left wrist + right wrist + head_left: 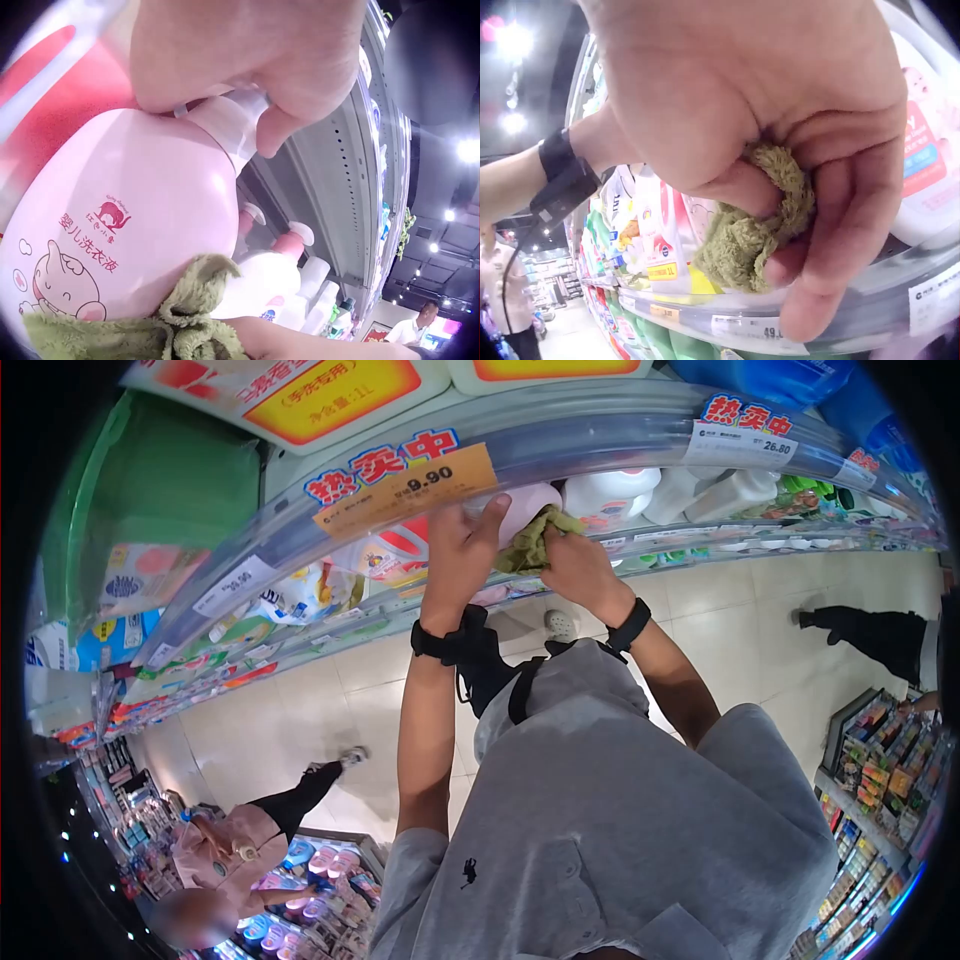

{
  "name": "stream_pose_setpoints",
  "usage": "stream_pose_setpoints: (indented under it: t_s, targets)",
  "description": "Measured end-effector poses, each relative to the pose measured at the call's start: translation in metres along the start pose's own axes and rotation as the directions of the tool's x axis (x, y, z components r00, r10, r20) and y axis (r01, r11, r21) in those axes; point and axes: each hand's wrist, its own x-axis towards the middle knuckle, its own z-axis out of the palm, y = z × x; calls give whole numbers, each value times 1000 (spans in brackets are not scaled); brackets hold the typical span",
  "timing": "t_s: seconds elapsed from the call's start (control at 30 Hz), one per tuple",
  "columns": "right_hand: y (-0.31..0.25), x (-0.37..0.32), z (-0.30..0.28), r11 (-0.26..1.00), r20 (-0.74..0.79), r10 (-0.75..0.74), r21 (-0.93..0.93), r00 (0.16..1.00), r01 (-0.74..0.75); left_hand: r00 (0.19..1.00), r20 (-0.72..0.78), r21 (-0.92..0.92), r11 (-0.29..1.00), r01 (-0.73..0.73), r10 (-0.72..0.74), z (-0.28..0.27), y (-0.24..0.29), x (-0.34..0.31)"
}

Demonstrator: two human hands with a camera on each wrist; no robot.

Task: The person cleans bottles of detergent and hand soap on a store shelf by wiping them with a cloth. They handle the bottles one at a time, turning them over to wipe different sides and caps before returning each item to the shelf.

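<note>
The left hand [465,555] is curled round the neck of a bottle [142,217]; the right hand [588,572] pinches a cloth [735,259] in bent fingers. The bottle is pale pink and round-shouldered, with a red elephant logo, Chinese lettering and an outlined cartoon elephant. The cloth, olive green, fluffy and bunched, lies against its lower front. One bottle is gripped, one cloth, at a shelf [885,296] of other containers; two black wristbands [630,625]; two other people [230,850] beyond.
</note>
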Motion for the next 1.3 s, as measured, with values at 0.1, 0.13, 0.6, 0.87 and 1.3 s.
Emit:
stream_pose_setpoints:
  t_s: [0.1,0.13,0.6,0.87,1.3]
  targets:
    - [3,-12,3,997,-22,-43,71,999,44,999,-38,-52,998,23,-25,5,2,-1]
    - [6,-14,5,989,-57,-88,111,995,94,997,-71,-61,998,-32,27,8,-4,0]
    - [6,-9,0,994,10,-47,95,999,46,993,-99,-23,998,64,-66,11,-7,-3]
    - [7,-4,8,966,-125,-78,238,989,106,995,-69,-44,997,69,-71,11,2,-1]
    - [-11,8,-30,861,-613,-268,193,743,470,998,-36,-97,994,51,-55,6,-5,0]
